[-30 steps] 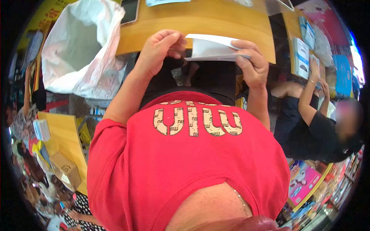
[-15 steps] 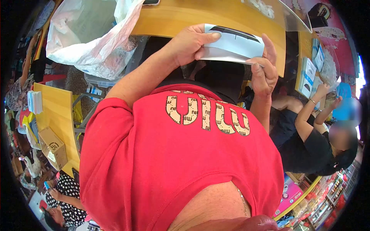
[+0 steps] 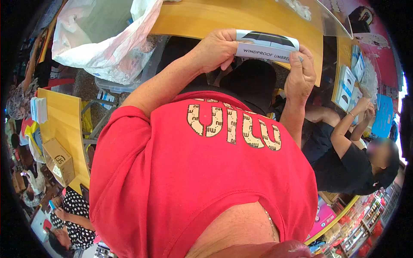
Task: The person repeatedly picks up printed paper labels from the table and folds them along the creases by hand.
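My left hand and my right hand hold a white printed umbrella packaging card above the front edge of the wooden table. The card is folded lengthwise, with a black umbrella picture on its upper part and the words "WINDPROOF UMBRE" on its lower part. The fingers of my left hand close on its left end. My right thumb presses on its front near the right end, with the fingers behind it. Whatever else the fingers cover is hidden.
A large white plastic bag hangs open at the left of the table. A clear plastic panel stands at the right. A co-worker in black sits beside stacked printed cards. A cardboard box lies on the left table.
The card has turned so that its lettering faces me, and has moved slightly right. My left hand has shifted to its left end; my right thumb now presses on its front.
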A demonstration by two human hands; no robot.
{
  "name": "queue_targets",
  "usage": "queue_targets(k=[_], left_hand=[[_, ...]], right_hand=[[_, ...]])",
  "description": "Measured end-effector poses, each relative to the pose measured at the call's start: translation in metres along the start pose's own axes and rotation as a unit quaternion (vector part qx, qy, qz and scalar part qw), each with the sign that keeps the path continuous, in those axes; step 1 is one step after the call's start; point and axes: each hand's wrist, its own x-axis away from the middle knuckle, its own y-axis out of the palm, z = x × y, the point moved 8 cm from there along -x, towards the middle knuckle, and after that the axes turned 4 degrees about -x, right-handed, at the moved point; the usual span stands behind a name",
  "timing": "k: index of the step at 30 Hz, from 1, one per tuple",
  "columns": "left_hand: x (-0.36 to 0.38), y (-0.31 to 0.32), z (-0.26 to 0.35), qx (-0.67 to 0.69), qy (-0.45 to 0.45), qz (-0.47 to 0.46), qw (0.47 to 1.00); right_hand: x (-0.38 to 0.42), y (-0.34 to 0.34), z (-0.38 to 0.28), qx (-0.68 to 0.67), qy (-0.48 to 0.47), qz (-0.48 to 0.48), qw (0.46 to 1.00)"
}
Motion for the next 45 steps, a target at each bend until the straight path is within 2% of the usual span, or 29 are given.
queue_targets(k=[6, 8, 14, 17, 21, 26, 30, 38, 41, 45], left_hand=[[0.004, 0.0, 0.002, -0.011, -0.004, -0.025, 1.0], [0.006, 0.005, 0.003, 0.03, -0.007, -0.087, 0.996], [0.012, 0.008, 0.001, 0.138, -0.045, -0.127, 0.981], [0.017, 0.01, 0.006, 0.143, -0.046, -0.156, 0.976], [0.018, 0.013, 0.007, 0.145, -0.024, -0.159, 0.976], [0.016, 0.013, 0.004, 0.219, -0.038, -0.121, 0.967], [0.012, 0.009, -0.009, 0.171, -0.04, -0.146, 0.973], [0.013, 0.01, -0.008, 0.13, -0.039, -0.112, 0.984], [0.015, 0.016, 0.005, 0.135, -0.002, -0.131, 0.982], [0.012, 0.015, 0.002, 0.152, -0.018, -0.129, 0.98]], right_hand=[[-0.001, 0.0, 0.004, 0.03, 0.046, -0.019, 0.998], [-0.001, 0.002, 0.005, 0.042, 0.045, -0.024, 0.998], [-0.001, 0.005, 0.005, 0.059, 0.036, -0.018, 0.997], [-0.002, 0.005, 0.004, 0.086, 0.021, -0.022, 0.996], [-0.001, 0.005, 0.0, 0.107, 0.017, -0.02, 0.994], [-0.001, 0.006, -0.005, 0.108, 0.003, -0.028, 0.994], [-0.002, 0.005, -0.005, 0.111, 0.002, -0.028, 0.993], [-0.002, 0.004, -0.002, 0.11, 0.009, -0.018, 0.994], [-0.002, 0.002, -0.002, 0.111, 0.011, -0.008, 0.994], [-0.004, 0.003, -0.006, 0.123, -0.009, -0.028, 0.992]])
